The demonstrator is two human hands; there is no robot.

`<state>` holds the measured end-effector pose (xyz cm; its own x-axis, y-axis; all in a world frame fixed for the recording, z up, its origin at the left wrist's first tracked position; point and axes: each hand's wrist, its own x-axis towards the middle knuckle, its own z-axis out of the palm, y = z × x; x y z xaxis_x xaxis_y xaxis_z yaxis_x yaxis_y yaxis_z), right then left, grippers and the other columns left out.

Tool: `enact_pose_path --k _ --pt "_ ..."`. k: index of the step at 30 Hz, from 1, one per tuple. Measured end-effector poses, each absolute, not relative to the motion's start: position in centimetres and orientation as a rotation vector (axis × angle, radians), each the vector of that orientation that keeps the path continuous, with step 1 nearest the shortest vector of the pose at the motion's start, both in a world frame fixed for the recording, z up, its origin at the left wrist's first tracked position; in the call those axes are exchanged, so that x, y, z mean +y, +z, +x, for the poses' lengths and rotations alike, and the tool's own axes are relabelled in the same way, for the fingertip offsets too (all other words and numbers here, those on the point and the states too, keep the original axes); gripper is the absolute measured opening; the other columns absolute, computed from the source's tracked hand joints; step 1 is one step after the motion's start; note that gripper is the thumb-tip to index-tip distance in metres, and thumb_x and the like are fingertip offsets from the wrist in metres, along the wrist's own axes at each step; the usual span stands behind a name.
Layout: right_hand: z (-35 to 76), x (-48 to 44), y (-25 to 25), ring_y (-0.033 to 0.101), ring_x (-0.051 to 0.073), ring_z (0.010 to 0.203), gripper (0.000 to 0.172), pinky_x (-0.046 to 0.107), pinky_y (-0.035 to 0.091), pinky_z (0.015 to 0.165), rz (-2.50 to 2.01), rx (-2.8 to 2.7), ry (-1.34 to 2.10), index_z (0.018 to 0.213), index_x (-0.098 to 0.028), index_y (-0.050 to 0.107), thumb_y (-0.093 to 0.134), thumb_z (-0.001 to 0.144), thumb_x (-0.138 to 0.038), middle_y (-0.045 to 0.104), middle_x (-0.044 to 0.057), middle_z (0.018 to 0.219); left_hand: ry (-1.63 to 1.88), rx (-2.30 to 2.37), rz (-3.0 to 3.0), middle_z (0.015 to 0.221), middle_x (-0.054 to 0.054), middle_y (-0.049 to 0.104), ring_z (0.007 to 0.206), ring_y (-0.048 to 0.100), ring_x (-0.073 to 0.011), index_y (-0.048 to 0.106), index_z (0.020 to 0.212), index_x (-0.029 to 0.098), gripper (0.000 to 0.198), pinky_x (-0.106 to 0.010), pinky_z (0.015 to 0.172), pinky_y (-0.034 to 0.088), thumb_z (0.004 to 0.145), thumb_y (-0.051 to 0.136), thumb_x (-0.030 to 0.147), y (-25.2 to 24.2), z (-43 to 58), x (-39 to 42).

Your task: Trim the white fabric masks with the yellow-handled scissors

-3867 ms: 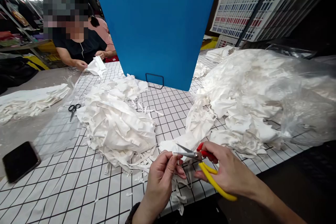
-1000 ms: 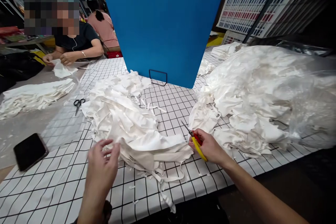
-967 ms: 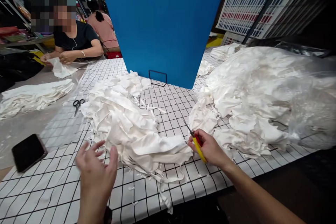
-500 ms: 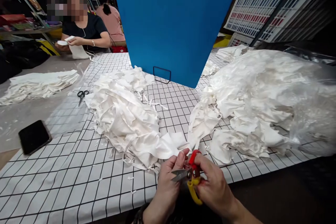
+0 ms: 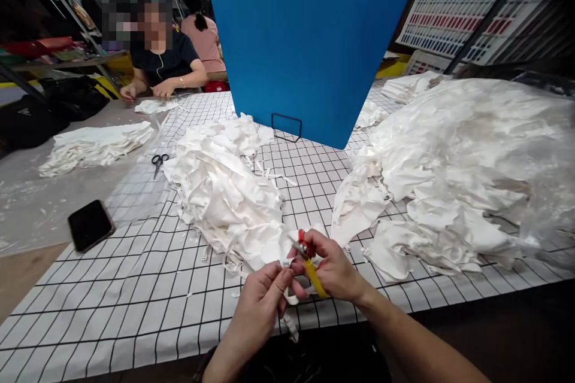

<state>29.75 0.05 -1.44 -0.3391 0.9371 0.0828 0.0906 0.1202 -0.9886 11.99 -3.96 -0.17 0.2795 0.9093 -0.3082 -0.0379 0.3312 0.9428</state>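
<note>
Low at the near edge of the table, my left hand (image 5: 257,304) is closed, its thumb and fingers pinching a narrow white cloth strip (image 5: 291,327) whose end hangs down. Just to the right, my right hand (image 5: 336,269) has its fingers round scissors (image 5: 316,279) with one red and one yellow handle. The blades point up and left, just above the left fingertips; whether they touch cloth I cannot tell. Behind both hands lies a loose heap of white cloth pieces (image 5: 233,206). More white pieces (image 5: 359,200) lie to the right.
A tall blue board (image 5: 309,42) stands at the back. A large plastic-wrapped pile of white cloth (image 5: 476,137) fills the right. On the left are a phone (image 5: 91,225), black-handled scissors (image 5: 159,163) and stacked cloth (image 5: 96,145). A co-worker (image 5: 168,63) sits at the far left.
My hands have moved up and slightly left, and the scissors have turned to point more upward. A strip now hangs below my left fingers. The co-worker's cloth has gone down onto the table.
</note>
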Motion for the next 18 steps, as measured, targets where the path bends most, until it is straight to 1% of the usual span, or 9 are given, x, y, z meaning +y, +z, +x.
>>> enact_pose_path --k 3,5,7,9,10,11,14,16,18 --pt "29.2 0.1 -2.0 0.059 0.014 0.075 0.023 0.027 0.049 0.07 -1.058 -1.403 1.256 0.089 -0.023 0.05 0.07 0.079 -0.029 0.065 0.002 0.09 0.908 1.141 0.945 0.074 -0.006 0.066 0.047 0.043 -0.0073 0.07 0.09 0.013 0.037 -0.02 0.045 0.035 0.085 0.062 0.048 -0.8 12.0 -3.7" --pt "29.2 0.0 -2.0 0.061 0.015 0.077 0.023 0.028 0.05 0.071 -1.1 -1.361 1.222 0.09 -0.023 0.051 0.069 0.079 -0.03 0.066 0.003 0.09 1.01 1.211 1.049 0.084 -0.007 0.064 0.056 0.051 -0.0101 0.073 0.082 0.014 0.033 -0.022 0.05 0.042 0.083 0.064 0.046 -0.9 12.1 -3.6" --pt "29.2 -0.3 -1.9 0.061 0.015 0.077 0.021 0.027 0.05 0.069 -1.15 -1.377 1.193 0.091 -0.022 0.053 0.069 0.079 -0.029 0.066 0.003 0.089 1.153 1.325 1.223 0.104 -0.009 0.059 0.079 0.06 -0.0165 0.075 0.076 0.017 0.027 -0.027 0.069 0.05 0.083 0.065 0.042 -0.8 12.4 -3.6" --pt "29.0 -0.5 -1.7 0.06 0.015 0.075 0.022 0.027 0.05 0.067 -1.188 -1.383 1.19 0.092 -0.022 0.053 0.069 0.079 -0.028 0.066 0.003 0.089 1.248 1.38 1.349 0.127 -0.01 0.051 0.099 0.059 -0.0215 0.077 0.076 0.02 0.023 -0.033 0.087 0.048 0.085 0.064 0.037 -0.6 12.7 -3.6" --pt "28.9 -0.5 -1.6 0.06 0.014 0.074 0.023 0.026 0.05 0.066 -1.192 -1.376 1.214 0.092 -0.022 0.053 0.07 0.078 -0.027 0.067 0.002 0.088 1.243 1.355 1.369 0.134 -0.009 0.048 0.097 0.06 -0.0211 0.077 0.077 0.021 0.022 -0.034 0.087 0.048 0.086 0.063 0.035 -0.5 12.8 -3.5" --pt "28.9 -0.6 -1.6 0.06 0.014 0.073 0.024 0.026 0.049 0.065 -1.188 -1.372 1.258 0.091 -0.022 0.052 0.071 0.077 -0.028 0.067 0.001 0.087 1.21 1.296 1.357 0.137 -0.01 0.048 0.088 0.061 -0.0185 0.077 0.078 0.02 0.022 -0.033 0.08 0.05 0.087 0.062 0.034 -0.4 12.9 -3.5" --pt "29.3 -0.6 -1.4 0.061 0.014 0.074 0.025 0.026 0.05 0.066 -1.171 -1.406 1.391 0.089 -0.021 0.052 0.072 0.077 -0.031 0.065 0.0 0.086 1.103 1.106 1.212 0.117 -0.011 0.064 0.052 0.051 -0.0083 0.075 0.082 0.018 0.024 -0.025 0.049 0.045 0.089 0.059 0.035 -0.6 13.0 -3.2" --pt "30.4 -0.7 -0.9 0.061 0.015 0.077 0.022 0.026 0.05 0.067 -1.244 -1.478 1.327 0.089 -0.021 0.053 0.069 0.08 -0.034 0.065 0.001 0.09 1.12 1.068 1.175 0.095 -0.008 0.068 0.048 0.048 -0.0079 0.073 0.082 0.017 0.023 -0.024 0.048 0.043 0.089 0.059 0.033 -0.9 13.0 -3.0" --pt "31.9 -1.0 0.0 0.059 0.014 0.073 0.022 0.025 0.047 0.063 -1.368 -1.609 1.167 0.087 -0.021 0.052 0.067 0.081 -0.037 0.063 0.0 0.086 1.166 1.085 1.231 0.08 -0.004 0.065 0.057 0.055 -0.011 0.073 0.081 0.017 0.02 -0.025 0.059 0.047 0.089 0.06 0.029 -1.0 12.9 -2.7"
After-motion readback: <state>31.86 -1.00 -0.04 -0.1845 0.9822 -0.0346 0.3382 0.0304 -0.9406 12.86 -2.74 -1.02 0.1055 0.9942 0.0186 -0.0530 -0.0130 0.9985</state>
